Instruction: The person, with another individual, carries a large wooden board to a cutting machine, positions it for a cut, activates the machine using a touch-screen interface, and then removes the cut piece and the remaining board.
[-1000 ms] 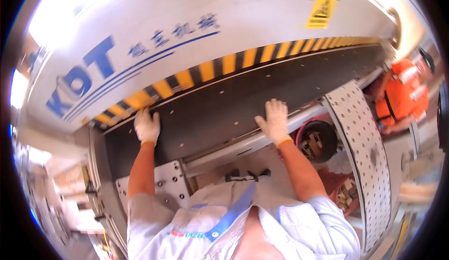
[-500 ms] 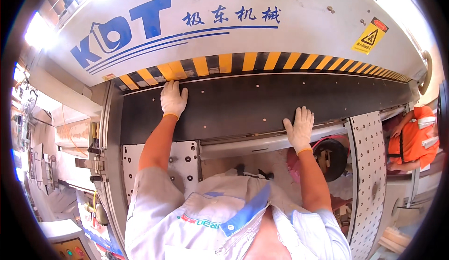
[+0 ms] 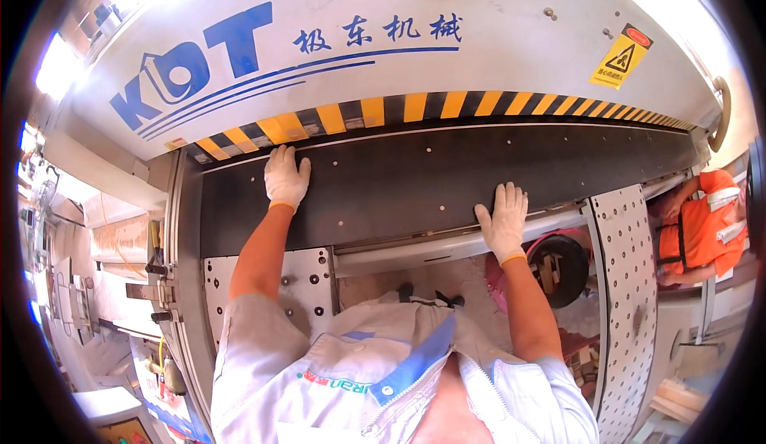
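My left hand (image 3: 287,179), in a white glove, lies flat on a long dark machine bed (image 3: 383,181). Its fingertips reach the far edge, just below a band of yellow and black stripes (image 3: 415,107). The right hand (image 3: 504,222), gloved the same way, rests palm down at the near edge of this bed with its fingers stretched. Neither hand grips anything. Small pale dots are spread over the bed. Above the stripes rises a large light-grey machine beam (image 3: 527,53) with blue lettering and a yellow warning label (image 3: 622,57).
Perforated light tables stand at the near left (image 3: 271,280) and right (image 3: 626,284). Between them a black round bucket (image 3: 570,272) holds wood scraps. Metal rails and clamps (image 3: 163,292) run along the left. A person in an orange vest (image 3: 702,228) is at the far right.
The whole view has shifted slightly, with the machine appearing a little further left. Both hands keep about the same places on the bed. The person in orange has moved their arms a little.
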A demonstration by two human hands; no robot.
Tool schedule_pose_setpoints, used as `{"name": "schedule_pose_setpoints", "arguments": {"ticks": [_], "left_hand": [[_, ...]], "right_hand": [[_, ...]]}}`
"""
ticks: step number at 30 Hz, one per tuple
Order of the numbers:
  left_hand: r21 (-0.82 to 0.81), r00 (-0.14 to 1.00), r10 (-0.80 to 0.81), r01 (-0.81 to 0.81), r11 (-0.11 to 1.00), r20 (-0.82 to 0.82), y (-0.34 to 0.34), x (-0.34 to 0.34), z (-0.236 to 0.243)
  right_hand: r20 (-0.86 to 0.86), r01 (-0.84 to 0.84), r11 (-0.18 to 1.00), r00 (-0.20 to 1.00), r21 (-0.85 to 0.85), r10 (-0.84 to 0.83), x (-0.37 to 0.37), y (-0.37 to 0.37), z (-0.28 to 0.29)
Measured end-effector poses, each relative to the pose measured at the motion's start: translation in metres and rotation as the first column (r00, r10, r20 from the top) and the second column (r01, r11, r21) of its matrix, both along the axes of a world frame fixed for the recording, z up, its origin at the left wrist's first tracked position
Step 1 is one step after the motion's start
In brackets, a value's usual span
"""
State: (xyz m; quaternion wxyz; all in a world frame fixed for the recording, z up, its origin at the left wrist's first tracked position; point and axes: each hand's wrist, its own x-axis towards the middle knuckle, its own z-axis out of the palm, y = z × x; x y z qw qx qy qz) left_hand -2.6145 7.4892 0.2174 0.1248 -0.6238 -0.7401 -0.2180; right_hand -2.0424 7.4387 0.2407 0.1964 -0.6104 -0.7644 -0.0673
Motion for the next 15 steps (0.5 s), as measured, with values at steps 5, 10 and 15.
{"name": "schedule_pose_setpoints", "arguments": {"ticks": [5, 10, 15], "left_hand": [[-0.03, 1.0, -0.017, 0.017, 0.999, -0.003, 0.003, 0.001, 0.005], [-0.016, 0.986, -0.125, 0.124, 0.992, -0.107, 0.027, 0.003, 0.007], [-0.497, 0.989, -0.148, 0.141, 0.856, 0.025, 0.112, 0.034, 0.023]], "right_hand": [[-0.015, 0.008, 1.0, 1.0, -0.012, -0.008, -0.001, 0.001, 0.003], [-0.018, 0.025, 0.999, 1.0, -0.035, -0.025, 0.0, 0.002, 0.004], [0.013, 0.054, 0.998, 0.998, -0.024, -0.054, 0.009, -0.004, 0.008]]}}
